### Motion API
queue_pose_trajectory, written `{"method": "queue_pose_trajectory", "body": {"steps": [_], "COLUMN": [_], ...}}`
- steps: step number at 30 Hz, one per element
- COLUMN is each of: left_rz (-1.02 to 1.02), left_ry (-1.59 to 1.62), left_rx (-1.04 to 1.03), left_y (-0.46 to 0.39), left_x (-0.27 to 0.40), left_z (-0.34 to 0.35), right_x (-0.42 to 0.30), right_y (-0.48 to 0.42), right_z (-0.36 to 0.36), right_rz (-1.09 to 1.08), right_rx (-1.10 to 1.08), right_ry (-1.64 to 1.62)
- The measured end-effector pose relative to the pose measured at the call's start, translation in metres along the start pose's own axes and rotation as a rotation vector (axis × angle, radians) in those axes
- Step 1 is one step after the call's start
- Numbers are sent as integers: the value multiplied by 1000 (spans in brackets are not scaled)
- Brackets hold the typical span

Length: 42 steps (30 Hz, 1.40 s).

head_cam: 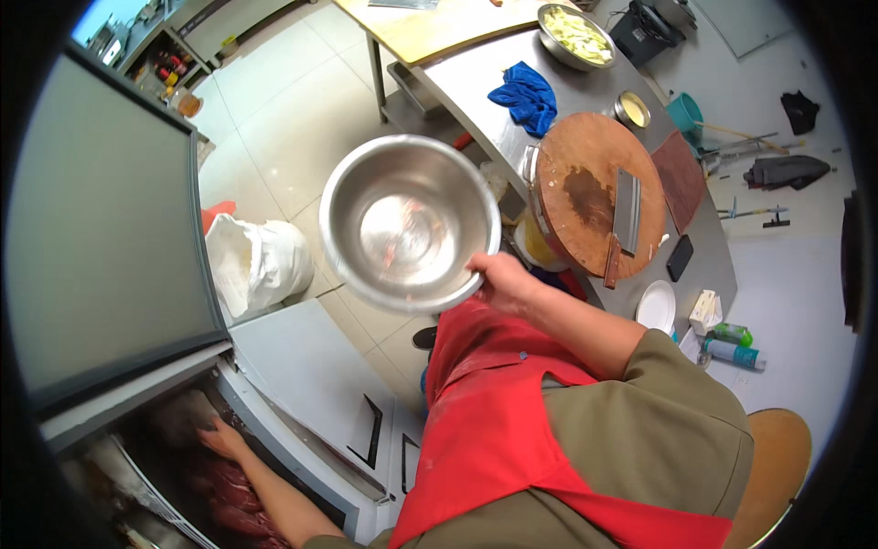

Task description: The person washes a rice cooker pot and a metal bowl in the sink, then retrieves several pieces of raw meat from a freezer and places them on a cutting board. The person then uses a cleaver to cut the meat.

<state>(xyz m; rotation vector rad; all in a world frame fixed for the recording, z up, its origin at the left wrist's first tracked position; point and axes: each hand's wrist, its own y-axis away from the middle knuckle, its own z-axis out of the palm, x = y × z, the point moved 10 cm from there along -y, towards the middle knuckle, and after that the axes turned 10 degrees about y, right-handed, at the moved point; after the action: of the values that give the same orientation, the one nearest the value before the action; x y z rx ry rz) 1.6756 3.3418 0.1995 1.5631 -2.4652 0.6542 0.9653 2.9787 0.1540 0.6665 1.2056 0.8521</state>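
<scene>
My right hand (506,280) grips the rim of a large stainless steel bowl (432,288), tilted so its inside shows; reddish residue or reflections mark its bottom. My left hand (223,439) reaches into an open freezer compartment (267,412) at the lower left, fingers apart beside a frosty, blurred item (182,415); contact cannot be told. Dark red raw meat (236,501) lies below that hand, next to a white wire rack (154,504). On the steel table, a cleaver (625,213) rests on a round wooden chopping block (583,240).
A raised lid or door (116,226) stands at the left, near a white sack (278,261) on the tiled floor. The table (473,89) holds a blue cloth (525,96), a bowl of chopped vegetables (576,41), a phone (679,258) and a white plate (656,307).
</scene>
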Motion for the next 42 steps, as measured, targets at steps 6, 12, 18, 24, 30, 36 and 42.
{"method": "queue_pose_trajectory", "body": {"steps": [6, 12, 18, 24, 30, 36, 42], "left_rz": [64, -13, -78, -127, 26, 44, -162], "left_ry": [150, 354, 475, 416, 462, 648, 806], "left_rx": [199, -226, -634, -752, -741, -468, -380], "left_y": [99, 206, 322, 372, 335, 320, 375], "left_x": [109, 194, 252, 284, 325, 329, 279], "left_z": [-73, -15, 57, 67, 82, 42, -4], "right_x": [-129, -262, -260, -151, -70, -76, -145], "right_y": [-41, -149, -107, 82, 105, 64, 52], "right_z": [-51, -147, -198, -218, -292, -369, -233], "right_rz": [-303, -497, -605, -761, -614, -431, -725], "right_rx": [93, 305, 437, 1077, 1075, 1159, 449], "right_ry": [-354, -524, -156, 1136, 1045, 1274, 945]}}
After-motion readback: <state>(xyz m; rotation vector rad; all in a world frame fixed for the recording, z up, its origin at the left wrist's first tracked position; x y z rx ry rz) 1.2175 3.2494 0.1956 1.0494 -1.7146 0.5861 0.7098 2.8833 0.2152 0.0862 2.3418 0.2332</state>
